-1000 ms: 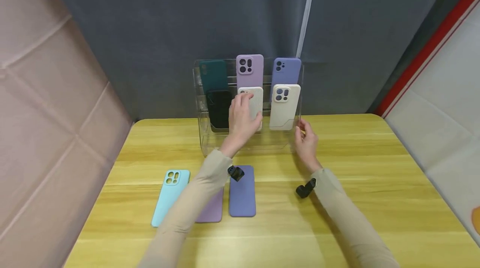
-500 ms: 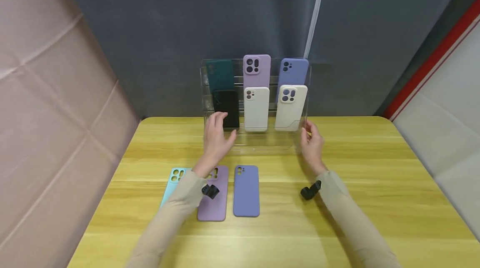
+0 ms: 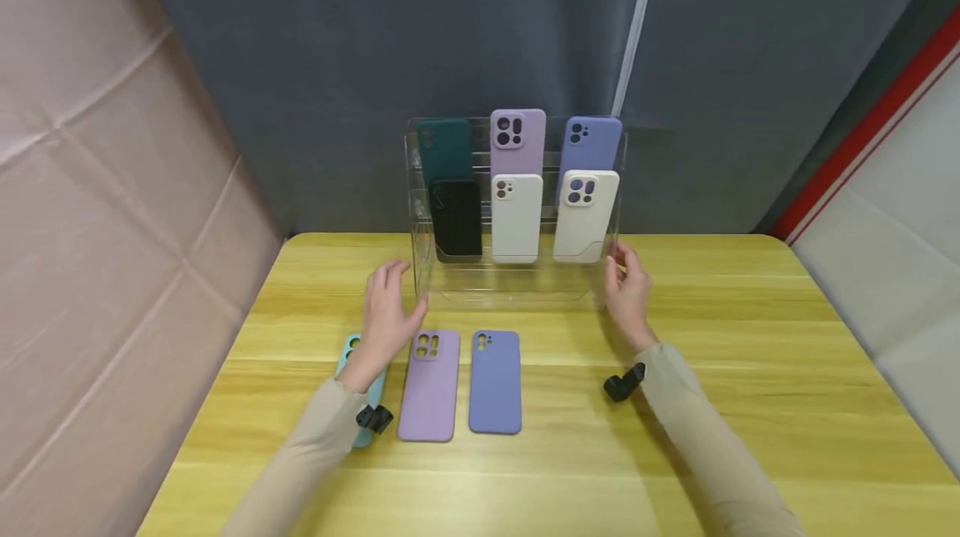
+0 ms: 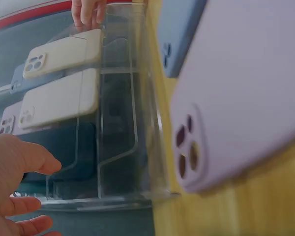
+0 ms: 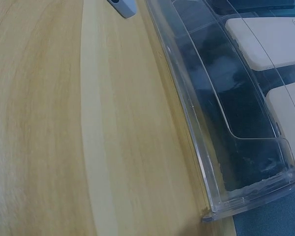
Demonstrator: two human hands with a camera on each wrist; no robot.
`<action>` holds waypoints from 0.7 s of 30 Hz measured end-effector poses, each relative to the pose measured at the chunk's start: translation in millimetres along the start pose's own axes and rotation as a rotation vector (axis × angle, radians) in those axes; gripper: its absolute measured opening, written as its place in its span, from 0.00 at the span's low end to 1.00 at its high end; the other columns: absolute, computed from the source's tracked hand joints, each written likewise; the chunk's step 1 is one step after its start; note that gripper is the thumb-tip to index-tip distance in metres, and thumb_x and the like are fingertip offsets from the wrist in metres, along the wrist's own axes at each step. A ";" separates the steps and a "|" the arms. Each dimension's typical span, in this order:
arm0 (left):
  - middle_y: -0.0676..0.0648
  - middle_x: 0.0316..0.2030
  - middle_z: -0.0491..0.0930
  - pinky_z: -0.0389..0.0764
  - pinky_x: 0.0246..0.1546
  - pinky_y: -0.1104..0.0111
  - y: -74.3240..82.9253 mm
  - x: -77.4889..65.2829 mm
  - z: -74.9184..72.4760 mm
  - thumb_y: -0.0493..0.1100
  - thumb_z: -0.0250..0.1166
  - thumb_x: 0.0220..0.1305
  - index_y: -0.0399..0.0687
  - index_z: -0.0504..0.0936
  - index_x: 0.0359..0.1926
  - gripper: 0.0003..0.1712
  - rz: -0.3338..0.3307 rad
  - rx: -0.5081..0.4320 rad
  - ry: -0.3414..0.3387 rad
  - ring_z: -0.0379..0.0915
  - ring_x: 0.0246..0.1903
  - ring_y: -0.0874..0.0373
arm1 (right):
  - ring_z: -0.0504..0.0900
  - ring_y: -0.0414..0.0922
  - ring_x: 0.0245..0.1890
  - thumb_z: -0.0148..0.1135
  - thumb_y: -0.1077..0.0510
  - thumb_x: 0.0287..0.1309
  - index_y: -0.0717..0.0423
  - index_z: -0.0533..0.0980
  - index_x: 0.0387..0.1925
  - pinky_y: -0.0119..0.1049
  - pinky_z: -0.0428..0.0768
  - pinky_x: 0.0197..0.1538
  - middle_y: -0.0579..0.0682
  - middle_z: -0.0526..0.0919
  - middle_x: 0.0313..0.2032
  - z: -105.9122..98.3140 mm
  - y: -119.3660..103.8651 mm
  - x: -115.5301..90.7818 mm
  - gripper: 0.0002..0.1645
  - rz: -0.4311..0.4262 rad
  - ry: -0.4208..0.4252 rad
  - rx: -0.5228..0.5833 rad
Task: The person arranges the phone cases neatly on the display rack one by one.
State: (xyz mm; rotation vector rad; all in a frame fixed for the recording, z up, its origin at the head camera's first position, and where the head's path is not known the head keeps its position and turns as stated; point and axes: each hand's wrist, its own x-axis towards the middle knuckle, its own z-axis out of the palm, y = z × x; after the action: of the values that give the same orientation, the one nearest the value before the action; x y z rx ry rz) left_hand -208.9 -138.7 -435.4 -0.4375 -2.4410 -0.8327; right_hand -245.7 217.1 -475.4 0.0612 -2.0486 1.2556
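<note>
A clear stepped display stand (image 3: 517, 278) holds several phone cases. Its back row has a dark green case (image 3: 444, 149), a lilac case (image 3: 528, 155) and a blue-violet case (image 3: 592, 145); in front stand a black case (image 3: 456, 220), a white case (image 3: 516, 220) and a cream case (image 3: 586, 220). My left hand (image 3: 386, 316), fingers spread, hovers by the stand's left end, holding nothing. At the right end, my right hand (image 3: 628, 295) grips the stand's side panel with thumb and fingers. Beneath my left wrist, a turquoise case (image 3: 377, 391) lies partly hidden.
On the wooden table (image 3: 570, 454), a purple case (image 3: 428, 395) and a blue case (image 3: 495, 387) lie side by side before the stand. A dark grey curtain (image 3: 375, 37) hangs directly behind it. Pale fabric walls flank the table.
My left hand has left the front white case and moved left and down, past the black case, to beside the stand. My right hand stays at the stand's right side.
</note>
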 end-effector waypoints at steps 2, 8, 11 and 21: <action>0.32 0.52 0.68 0.69 0.53 0.49 -7.0 -6.4 -2.6 0.34 0.71 0.46 0.28 0.70 0.54 0.33 -0.031 0.018 -0.012 0.63 0.52 0.36 | 0.80 0.55 0.41 0.51 0.71 0.61 0.74 0.72 0.48 0.10 0.71 0.41 0.68 0.80 0.40 0.0 -0.4 -0.1 0.14 0.004 0.001 0.001; 0.31 0.53 0.66 0.68 0.55 0.48 -26.5 -24.1 -8.4 0.36 0.71 0.48 0.28 0.68 0.56 0.35 -0.155 0.053 -0.080 0.61 0.54 0.36 | 0.80 0.55 0.41 0.52 0.71 0.61 0.73 0.73 0.49 0.09 0.71 0.40 0.68 0.80 0.41 0.2 -2.2 -0.4 0.15 0.024 0.007 -0.006; 0.30 0.53 0.66 0.67 0.54 0.46 -32.7 -32.6 -11.6 0.37 0.71 0.48 0.27 0.67 0.57 0.36 -0.207 0.073 -0.125 0.60 0.55 0.35 | 0.80 0.55 0.42 0.52 0.71 0.61 0.73 0.73 0.49 0.09 0.70 0.40 0.68 0.80 0.40 -0.2 -2.4 -0.3 0.15 0.024 0.007 -0.012; 0.26 0.57 0.61 0.70 0.43 0.41 -44.9 -52.9 -19.3 0.50 0.71 0.49 0.29 0.60 0.63 0.48 -0.443 0.178 -0.323 0.59 0.53 0.32 | 0.80 0.55 0.42 0.51 0.71 0.61 0.73 0.72 0.50 0.10 0.71 0.41 0.68 0.80 0.41 0.5 -3.5 -0.7 0.16 0.024 0.009 0.000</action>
State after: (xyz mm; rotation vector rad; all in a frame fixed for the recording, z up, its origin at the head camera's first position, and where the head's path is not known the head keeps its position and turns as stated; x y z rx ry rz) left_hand -179.0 -192.0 -473.4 0.0486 -2.9419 -0.7501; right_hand -244.0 214.6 -473.3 0.0317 -2.0474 1.2687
